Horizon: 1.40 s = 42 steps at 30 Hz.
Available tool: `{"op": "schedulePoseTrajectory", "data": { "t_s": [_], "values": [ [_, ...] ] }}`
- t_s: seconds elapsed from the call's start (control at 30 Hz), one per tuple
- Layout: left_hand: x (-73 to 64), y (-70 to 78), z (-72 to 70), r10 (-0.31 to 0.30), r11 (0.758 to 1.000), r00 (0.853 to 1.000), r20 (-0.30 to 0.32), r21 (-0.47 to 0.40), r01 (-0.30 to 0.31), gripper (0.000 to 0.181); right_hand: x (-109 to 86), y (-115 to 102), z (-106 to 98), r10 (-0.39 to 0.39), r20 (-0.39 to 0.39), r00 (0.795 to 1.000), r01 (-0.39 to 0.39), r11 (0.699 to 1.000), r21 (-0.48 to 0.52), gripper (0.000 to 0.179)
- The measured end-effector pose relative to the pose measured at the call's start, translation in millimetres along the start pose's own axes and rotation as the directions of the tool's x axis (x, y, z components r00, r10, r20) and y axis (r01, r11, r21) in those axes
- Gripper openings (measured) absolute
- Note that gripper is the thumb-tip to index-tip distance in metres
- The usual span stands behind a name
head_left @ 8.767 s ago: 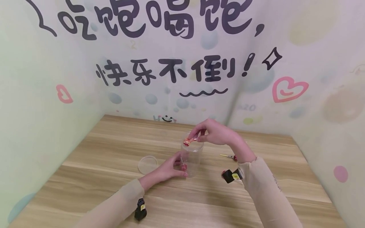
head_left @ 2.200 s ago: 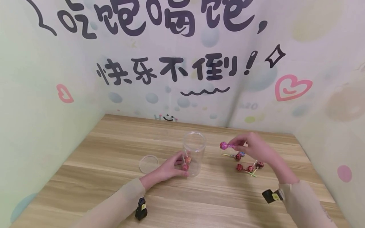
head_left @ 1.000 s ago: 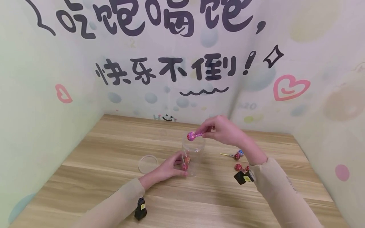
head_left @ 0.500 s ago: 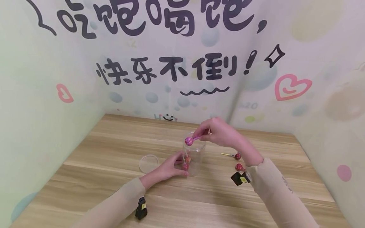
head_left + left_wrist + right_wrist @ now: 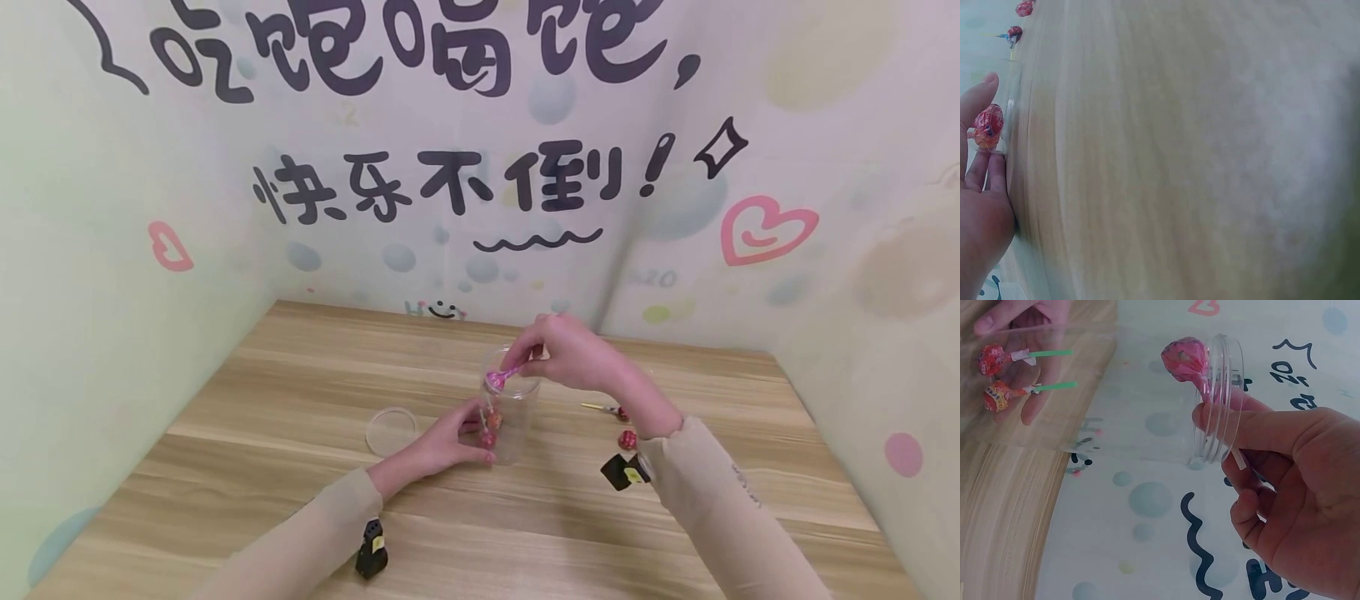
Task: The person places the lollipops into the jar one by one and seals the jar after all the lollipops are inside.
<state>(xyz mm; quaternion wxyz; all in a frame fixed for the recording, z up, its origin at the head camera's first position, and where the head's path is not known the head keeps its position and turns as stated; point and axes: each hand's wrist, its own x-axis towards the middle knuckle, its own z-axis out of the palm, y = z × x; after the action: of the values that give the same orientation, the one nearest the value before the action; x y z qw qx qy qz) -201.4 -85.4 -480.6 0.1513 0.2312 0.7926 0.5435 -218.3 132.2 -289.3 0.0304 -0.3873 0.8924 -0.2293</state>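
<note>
An upright clear plastic jar [image 5: 519, 435] stands mid-table, without its lid. My left hand [image 5: 438, 447] grips its lower left side, thumb in front and fingers behind. Two wrapped lollipops lie at the jar's bottom: a red one [image 5: 991, 360] and an orange one [image 5: 996, 395], sticks pointing toward the mouth. At the top, my right hand [image 5: 573, 354] pinches a pink lollipop [image 5: 1186, 359] by its stick. The right wrist view has the candy head just inside the threaded mouth, thumb and fingertips at the rim.
A round clear lid [image 5: 392, 432] lies left of the jar. On the right are loose lollipops, including a red one [image 5: 627, 439] and a dark red one [image 5: 622, 412]; the right forearm hides others. A printed wall [image 5: 450, 275] stands behind the table.
An orange lollipop has gone into the jar beside the red one. My right hand has brought the pink lollipop from the right and lowered its head into the mouth. My left hand stays put.
</note>
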Motion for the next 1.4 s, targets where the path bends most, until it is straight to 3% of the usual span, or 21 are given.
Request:
{"op": "schedulePoseTrajectory", "data": {
  "t_s": [0.43, 0.73, 1.0, 1.23, 1.4],
  "values": [
    [-0.2, 0.0, 0.6, -0.017, 1.000, 1.000, -0.005, 0.002, 0.017, 0.069, 0.3, -0.3, 0.7, -0.003, 0.014, 1.000, 0.002, 1.000, 0.021, 0.018],
    [1.7, -2.4, 0.6, 0.050, 0.999, 0.999, 0.008, 0.006, -0.050, 0.074, -1.6, 0.7, -0.3, 0.103, 0.049, 0.993, -0.107, 0.991, 0.079, 0.033],
    [-1.3, 2.8, -0.1, 0.066, 0.997, 0.998, 0.021, -0.028, -0.066, 0.077, -1.8, 1.7, 1.0, 0.107, 0.048, 0.993, -0.111, 0.990, 0.092, 0.033],
    [-0.9, 4.9, 1.0, 0.024, 0.999, 1.000, 0.004, -0.024, -0.024, 0.081, -1.3, 1.9, 2.3, 0.124, 0.042, 0.991, -0.127, 0.989, 0.072, 0.033],
    [0.9, 3.8, 3.4, 0.033, 0.999, 0.999, -0.010, 0.001, -0.033, 0.083, -1.6, 1.0, 1.8, 0.123, 0.042, 0.992, -0.125, 0.990, 0.069, 0.032]
  ]
}}
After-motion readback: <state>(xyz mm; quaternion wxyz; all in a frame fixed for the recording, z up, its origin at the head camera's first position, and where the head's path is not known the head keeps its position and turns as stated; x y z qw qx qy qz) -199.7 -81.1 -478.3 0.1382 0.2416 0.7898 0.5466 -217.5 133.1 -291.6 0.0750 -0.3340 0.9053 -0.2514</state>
